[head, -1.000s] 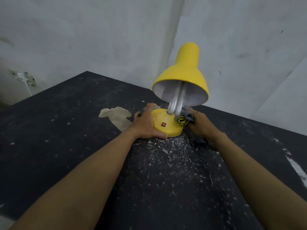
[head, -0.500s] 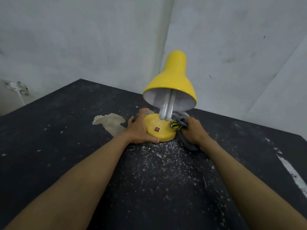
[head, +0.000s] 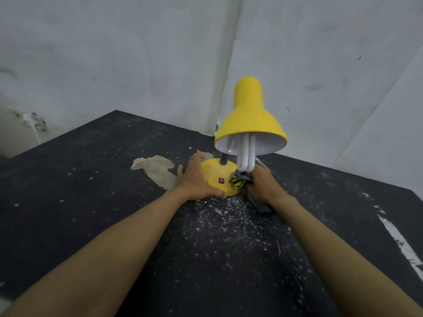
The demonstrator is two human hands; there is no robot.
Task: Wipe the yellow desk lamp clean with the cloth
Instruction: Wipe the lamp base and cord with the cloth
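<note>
Nearest, on the dusty tabletop (head: 229, 259): two forearms reaching forward. Left hand (head: 196, 181), fingers spread flat, braces the yellow desk lamp (head: 248, 117) at its base. Right hand (head: 263, 184), fingers clamped on a grey cloth (head: 242, 178), presses the base's right side; shade directly above, upright.

Overhead: yellow lamp shade (head: 249, 120) and white bulb (head: 246, 156) hang low above the lamp base (head: 216, 176), narrowing access from above.
Base, left flank: covered by left hand (head: 196, 181).
Base, right flank: covered by right hand (head: 263, 186) gripping grey cloth (head: 242, 178).
Rear: walls (head: 137, 53) meet in a corner just behind.
Front: black tabletop (head: 206, 259) open, littered with white debris (head: 229, 213).
</note>
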